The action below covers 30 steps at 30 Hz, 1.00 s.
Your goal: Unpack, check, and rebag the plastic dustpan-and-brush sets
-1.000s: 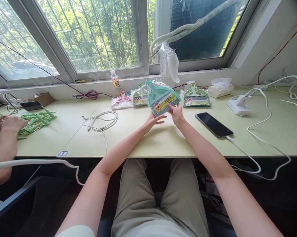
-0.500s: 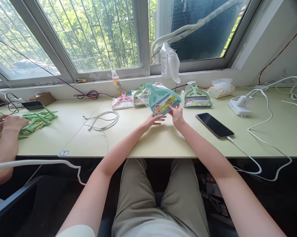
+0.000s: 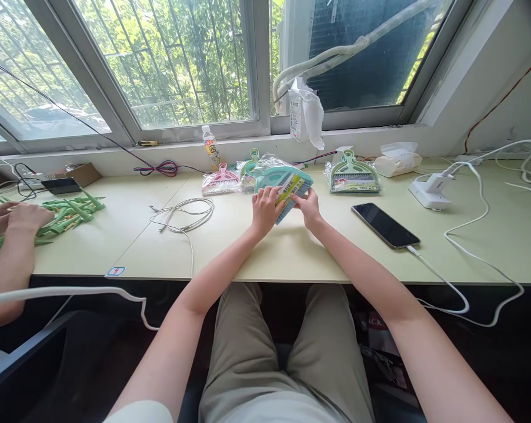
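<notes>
A teal dustpan and brush set (image 3: 298, 187) with a yellow-green label is held above the table, tilted back with its bristle edge toward me. My left hand (image 3: 265, 208) is closed on its left side, fingers lying over the front. My right hand (image 3: 308, 207) grips the lower right edge, fingers partly hidden by the set. Just behind it stands a green wrapped dustpan set (image 3: 253, 157), partly covered. A pink wrapped dustpan set (image 3: 221, 180) is to its left, and another green dustpan set (image 3: 352, 174) is to the right.
A phone (image 3: 385, 225) on a charging cable lies right of my hands, near a white power strip (image 3: 430, 194). Tissues (image 3: 397, 158), a bottle (image 3: 210, 148) and a coiled cable (image 3: 188, 214) are around. At far left, another person's hands (image 3: 24, 217) work over green pieces (image 3: 73, 208).
The teal set has tipped back, its handle end going down and away. My left hand has moved from under its lower edge up onto its left front.
</notes>
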### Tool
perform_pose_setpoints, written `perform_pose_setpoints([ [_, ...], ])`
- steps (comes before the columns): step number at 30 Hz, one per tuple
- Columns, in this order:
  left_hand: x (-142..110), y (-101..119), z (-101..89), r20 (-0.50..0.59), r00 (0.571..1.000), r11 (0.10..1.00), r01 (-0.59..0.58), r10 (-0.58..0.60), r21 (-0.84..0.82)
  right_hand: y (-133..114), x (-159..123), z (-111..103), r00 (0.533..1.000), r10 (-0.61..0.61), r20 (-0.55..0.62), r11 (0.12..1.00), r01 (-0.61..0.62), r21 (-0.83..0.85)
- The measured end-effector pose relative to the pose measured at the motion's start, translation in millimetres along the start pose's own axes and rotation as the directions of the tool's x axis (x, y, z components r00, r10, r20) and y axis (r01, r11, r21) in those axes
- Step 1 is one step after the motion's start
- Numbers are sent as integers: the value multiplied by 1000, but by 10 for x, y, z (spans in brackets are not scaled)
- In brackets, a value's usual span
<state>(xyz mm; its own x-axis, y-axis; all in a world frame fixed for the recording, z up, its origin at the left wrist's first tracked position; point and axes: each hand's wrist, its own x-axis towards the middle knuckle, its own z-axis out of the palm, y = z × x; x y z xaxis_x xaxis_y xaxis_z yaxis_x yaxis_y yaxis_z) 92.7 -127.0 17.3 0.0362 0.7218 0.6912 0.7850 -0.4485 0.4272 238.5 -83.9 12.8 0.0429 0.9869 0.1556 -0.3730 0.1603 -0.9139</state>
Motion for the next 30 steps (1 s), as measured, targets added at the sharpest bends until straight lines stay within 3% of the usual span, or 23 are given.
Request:
perform_pose_setpoints([
  [3, 2, -54, 67, 81, 997, 999, -19, 17, 28, 57, -34, 40, 999, -4, 42, 998, 6, -63],
  [11, -24, -43, 126, 137, 977, 987, -162, 163, -17, 73, -60, 37, 999, -33, 25, 998, 34, -51],
  [13, -44, -8, 111, 27, 994, 994, -109, 110, -29, 50, -68, 36, 1000, -23, 8, 1000, 23, -15],
  [15, -46, 6, 79, -192, 981, 998, 5, -16, -56, 21, -71, 30, 1000, -13, -20, 1000, 14, 21],
  [17, -12, -17, 43, -400, 897, 977, 134, -190, -163, -10, -65, 19, 999, -13, -43, 998, 15, 54],
  [18, 16, -41, 30, -443, 849, 948, 188, -289, -259, -24, -58, 12, 999, -14, -48, 998, 17, 68],
  [19, 48, -68, 24, -417, 820, 896, 237, -392, -376, -35, -49, 5, 999, -16, -50, 997, 20, 81],
  [20, 80, -93, 26, -318, 814, 815, 291, -486, -501, -43, -38, -2, 999, -17, -52, 996, 22, 92],
  [22, 127, -124, 56, 29, 814, 580, 437, -579, -687, -48, -13, -18, 998, -19, -59, 994, 25, 102],
  [24, 134, -118, 102, 326, 780, 368, 562, -534, -741, -41, 14, -37, 997, -21, -81, 994, 29, 103],
  [25, 124, -105, 121, 415, 768, 300, 594, -489, -746, -36, 27, -50, 995, -21, -95, 994, 31, 103],
  [28, 75, -65, 148, 603, 740, 217, 668, -297, -712, -22, 64, -91, 989, -19, -144, 992, 36, 120],
  [30, 61, -61, 153, 709, 683, 218, 729, -174, -649, -17, 84, -111, 986, -15, -164, 989, 39, 145],
])
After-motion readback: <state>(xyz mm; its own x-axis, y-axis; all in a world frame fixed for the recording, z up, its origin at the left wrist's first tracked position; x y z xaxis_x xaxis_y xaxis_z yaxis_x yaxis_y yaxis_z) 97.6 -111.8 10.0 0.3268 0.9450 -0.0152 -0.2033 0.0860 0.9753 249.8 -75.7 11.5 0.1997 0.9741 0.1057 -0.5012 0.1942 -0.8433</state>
